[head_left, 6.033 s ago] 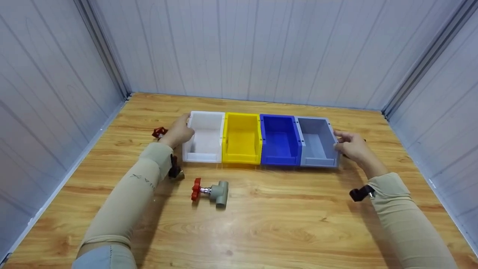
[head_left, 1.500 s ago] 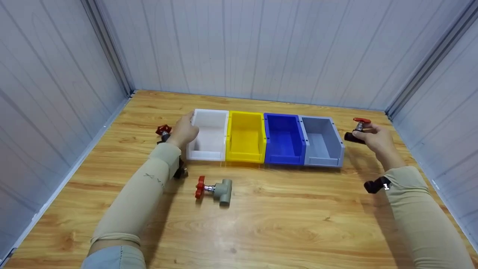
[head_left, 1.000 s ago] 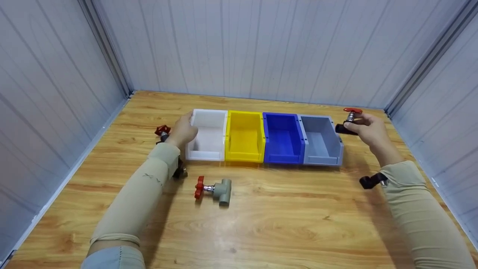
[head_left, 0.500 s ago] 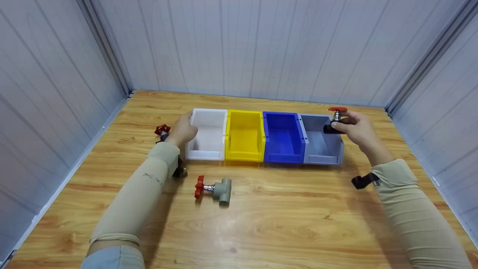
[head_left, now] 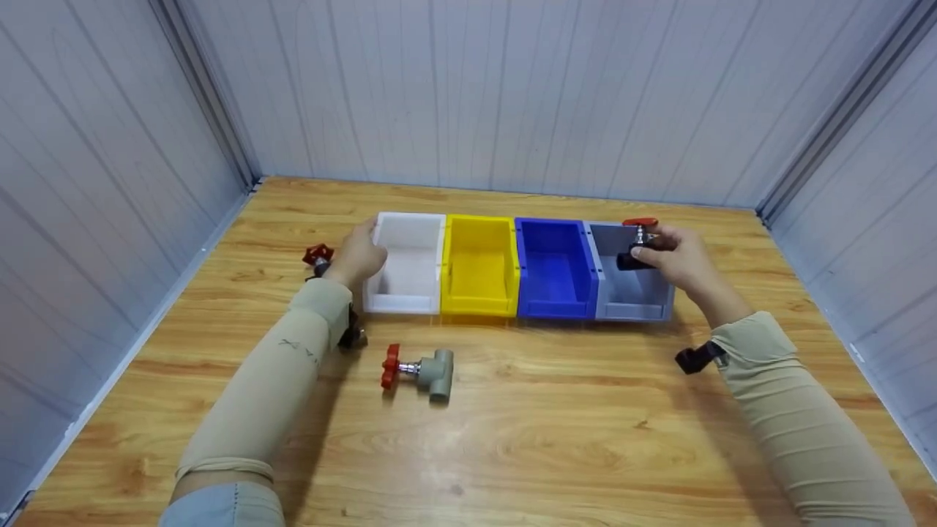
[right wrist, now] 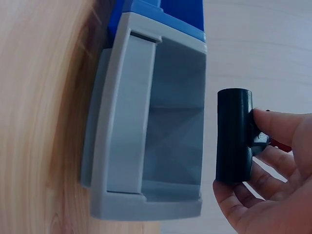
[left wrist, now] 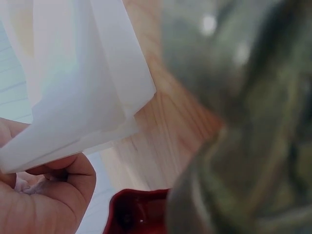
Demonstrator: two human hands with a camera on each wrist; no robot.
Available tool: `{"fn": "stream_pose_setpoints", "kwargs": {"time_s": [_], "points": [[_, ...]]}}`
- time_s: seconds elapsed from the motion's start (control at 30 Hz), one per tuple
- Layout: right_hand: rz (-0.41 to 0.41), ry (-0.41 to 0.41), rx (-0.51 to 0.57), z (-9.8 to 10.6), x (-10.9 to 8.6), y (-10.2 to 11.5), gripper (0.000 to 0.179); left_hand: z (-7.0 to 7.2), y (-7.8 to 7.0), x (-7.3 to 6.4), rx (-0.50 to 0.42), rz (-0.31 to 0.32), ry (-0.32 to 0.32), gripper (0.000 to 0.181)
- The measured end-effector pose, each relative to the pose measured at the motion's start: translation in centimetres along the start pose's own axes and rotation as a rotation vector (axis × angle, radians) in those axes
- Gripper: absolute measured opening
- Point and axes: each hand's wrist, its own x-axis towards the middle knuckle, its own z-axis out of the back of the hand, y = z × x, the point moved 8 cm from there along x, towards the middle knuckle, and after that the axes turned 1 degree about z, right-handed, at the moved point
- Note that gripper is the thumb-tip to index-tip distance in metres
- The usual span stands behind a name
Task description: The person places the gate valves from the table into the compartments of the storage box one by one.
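R hand (head_left: 684, 260): holds blk valve (head_left: 631, 260). Fingers curled, thumb (right wrist: 278, 124) on body nr stem (head_left: 640, 236), fingertips (right wrist: 226, 192) at one pipe end. Valve is up over gry bin (head_left: 634, 313), rt end of row; R wrist view shows gap btwn pipe & bin rim.

Orient.: pipe long axis approx horiz., running L-R in head view; L end points twd blue bin (head_left: 556, 311) side, R end hidden by hand. Stem approx vert., red handle (head_left: 640, 222) on top. R wrist view: pipe runs up-down in frame, stem off twd palm, handle mostly hid by fingers.

L hand (head_left: 355, 256): pinches L wall of white bin (head_left: 402, 304), L end of row. Yellow bin (head_left: 479, 307) btwn white & blue; all 4 side by side, touching. Dark valve (head_left: 318, 254), red wheel showing, just L of L hand, partly hid.

Gry valve (head_left: 438, 375) on table (head_left: 527, 439), near side of row: wheel pts L, stem L-R, pipe near-far.

Chg vs 0.5 s ago: R hand + blk valve moved L & a bit lower; pipe was at bin's R part, now nearer mid. 1.5 s ago valve was R of bin, apart. L hand, bins, gry valve approx same pos. as 0.5 s ago.
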Motion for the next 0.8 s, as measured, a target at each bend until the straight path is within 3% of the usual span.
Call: {"fn": "stream_pose_setpoints", "kwargs": {"time_s": [0.17,0.3,0.53,0.8], "points": [[0.009,0.022,-0.02,-1.0,0.1,0.2,0.053,-0.1,0.3,0.0,-0.004,0.02,0.002,0.076],[0.027,0.018,-0.068,-1.5,0.3,0.3,0.05,-0.1,0.3,0.1,-0.004,0.0,0.002,0.076],[0.057,-0.002,-0.101,-2.2,0.5,0.2,0.045,0.3,0.2,0.0,0.075,-0.026,-0.006,0.078],[0.107,-0.024,-0.123,-3.3,0.5,0.4,0.033,0.3,0.3,0.0,0.046,-0.026,-0.003,0.077]]}}
